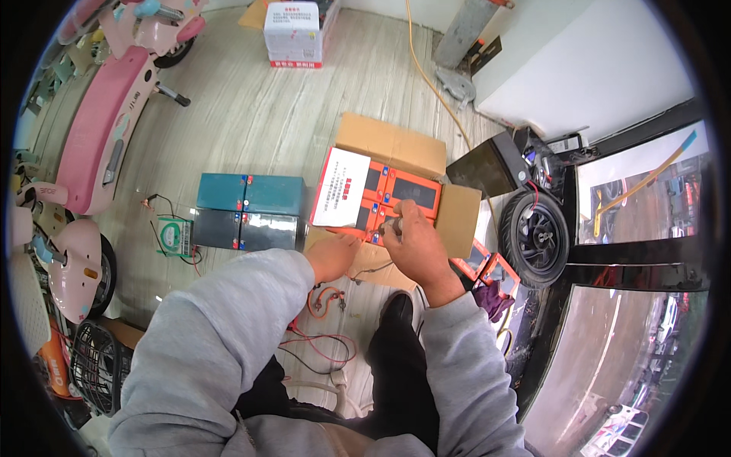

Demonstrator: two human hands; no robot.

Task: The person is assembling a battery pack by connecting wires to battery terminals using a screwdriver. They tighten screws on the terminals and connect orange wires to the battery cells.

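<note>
An open cardboard box (394, 140) on the floor in front of me holds several orange-and-black batteries (412, 191) with red and blue terminals. One white printed flap (341, 188) lies over their left side. My right hand (417, 245) grips a tool that looks like a screwdriver (393, 226), its tip pointing left at the terminals of the near batteries. Close to that tip, the fingers of my left hand (334, 257) are bent together at the near edge of the batteries. Whether they pinch a wire is too small to tell.
Teal batteries (274, 194) and dark batteries (268, 231) stand left of the box, beside a green-and-white device (175, 236) with leads. Red and black cables (320, 338) lie near my shoe (396, 311). A wheel (534, 237) is at right, a pink scooter (105, 125) at left.
</note>
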